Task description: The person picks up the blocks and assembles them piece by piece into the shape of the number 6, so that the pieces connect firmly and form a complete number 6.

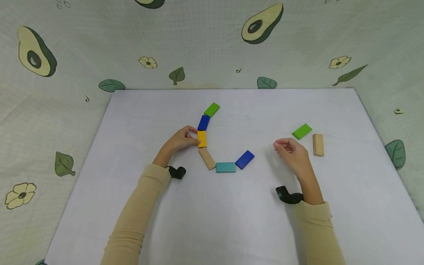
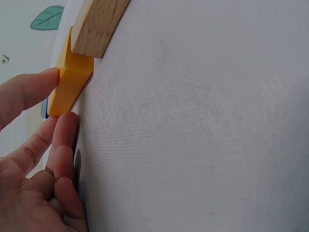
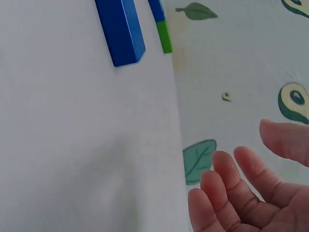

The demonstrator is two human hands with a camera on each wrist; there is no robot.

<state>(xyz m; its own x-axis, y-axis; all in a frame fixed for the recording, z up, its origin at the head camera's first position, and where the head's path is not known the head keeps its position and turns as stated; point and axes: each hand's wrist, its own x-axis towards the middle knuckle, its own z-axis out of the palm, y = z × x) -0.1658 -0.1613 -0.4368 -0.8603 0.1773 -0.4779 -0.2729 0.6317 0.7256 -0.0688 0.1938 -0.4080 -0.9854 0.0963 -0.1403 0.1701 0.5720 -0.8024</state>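
Note:
In the head view, my left hand point(image 1: 181, 140) is at the left side of a yellow block point(image 1: 202, 139). The left wrist view shows its thumb touching the yellow block point(image 2: 72, 84), and another fingertip beside its lower edge. The yellow block sits in a curved row: a green block point(image 1: 212, 109) and blue block point(image 1: 204, 123) beyond it, then a plain wooden block point(image 1: 207, 158), teal block point(image 1: 226, 167) and second blue block point(image 1: 245, 159) nearer. My right hand point(image 1: 293, 152) hovers right of the row, fingers loosely bent, holding nothing.
Beyond the right hand lie a loose green block point(image 1: 302, 131) and a loose wooden block point(image 1: 318, 145). The white table point(image 1: 212, 221) ends at a back edge against a cloth point(image 1: 212, 44) printed with avocados and leaves. A black wrist device point(image 1: 289, 195) sticks out beside the right sleeve.

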